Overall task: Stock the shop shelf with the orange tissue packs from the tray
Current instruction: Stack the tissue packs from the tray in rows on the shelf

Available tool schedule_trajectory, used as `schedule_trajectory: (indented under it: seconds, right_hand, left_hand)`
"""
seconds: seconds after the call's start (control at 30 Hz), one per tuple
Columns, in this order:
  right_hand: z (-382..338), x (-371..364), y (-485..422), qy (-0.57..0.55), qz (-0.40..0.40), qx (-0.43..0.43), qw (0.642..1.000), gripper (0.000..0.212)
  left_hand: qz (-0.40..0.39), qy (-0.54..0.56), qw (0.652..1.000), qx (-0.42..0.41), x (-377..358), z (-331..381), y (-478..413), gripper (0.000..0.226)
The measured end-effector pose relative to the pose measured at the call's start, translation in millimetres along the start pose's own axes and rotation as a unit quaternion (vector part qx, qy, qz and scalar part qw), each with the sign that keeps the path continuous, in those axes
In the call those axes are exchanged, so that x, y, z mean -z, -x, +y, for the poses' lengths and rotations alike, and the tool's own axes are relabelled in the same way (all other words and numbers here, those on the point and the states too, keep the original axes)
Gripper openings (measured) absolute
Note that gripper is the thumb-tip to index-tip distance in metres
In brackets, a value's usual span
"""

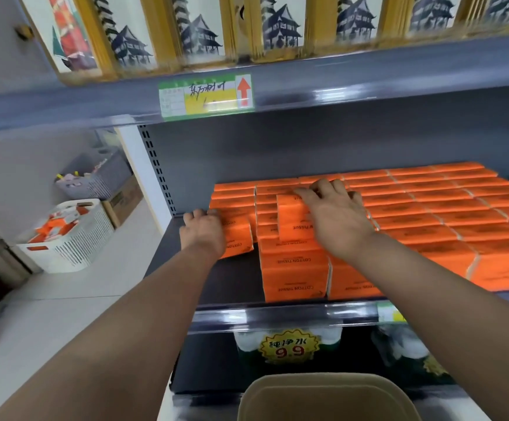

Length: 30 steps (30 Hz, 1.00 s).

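Gripping the left pack (237, 238) with the left hand (204, 230), right hand (336, 221) clasping the raised pack (289, 221). Best press both flush against the stocked rows (429, 214).

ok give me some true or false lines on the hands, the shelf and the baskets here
1. The left hand and right hand both touch orange tissue packs. True.
2. The tray at the bottom edge is piled with packs. False: the part in view shows none.
3. A white basket on the floor holds orange packs. True.
4. The label on the upper shelf edge has a green arrow pointing down. False: it is red and points up.
5. The shelf is full to its left end. False: bare shelf shows there.
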State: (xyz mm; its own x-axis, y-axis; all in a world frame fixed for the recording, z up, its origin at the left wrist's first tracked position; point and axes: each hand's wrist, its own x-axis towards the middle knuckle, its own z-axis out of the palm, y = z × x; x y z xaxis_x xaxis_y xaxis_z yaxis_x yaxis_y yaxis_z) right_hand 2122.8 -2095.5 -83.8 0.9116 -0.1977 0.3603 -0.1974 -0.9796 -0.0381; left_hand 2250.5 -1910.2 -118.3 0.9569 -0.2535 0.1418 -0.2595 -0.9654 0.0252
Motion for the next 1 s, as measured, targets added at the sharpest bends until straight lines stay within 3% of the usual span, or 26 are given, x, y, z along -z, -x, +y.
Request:
schedule_trajectory:
  seconds: [0.2,0.4,0.53,0.63,0.77,1.0]
  right_hand:
    - [0.1,6.7,1.9,0.008,-0.012,-0.002,1.0,0.078]
    - [-29.7,8.2,-14.6,-0.016,0.043,0.002,0.999,0.059]
    - [-78.9,8.6,-30.4,-0.075,0.06,0.056,0.994,0.056]
    - [-115.6,-4.1,-38.1,-0.098,0.029,0.099,0.99,0.057]
    - [-140.7,-35.3,-38.7,-0.072,-0.032,0.119,0.99,0.057]
    - [-134.8,-66.5,-32.3,-0.024,-0.084,0.089,0.992,0.064]
  left_hand:
    - [0.01,0.083,0.996,-0.011,-15.5,9.6,-15.8,0.051]
    - [0.074,0.178,0.981,0.002,-8.2,-18.2,-3.6,0.052]
    - [0.073,0.208,0.975,0.034,0.6,-57.4,9.9,0.05]
    - [0.073,0.26,0.961,0.058,3.8,-82.1,15.7,0.047]
    - [0.042,0.311,0.949,0.034,-3.2,-95.3,19.3,0.037]
    - [-0.048,0.3,0.953,-0.008,-37.2,-77.5,18.0,0.027]
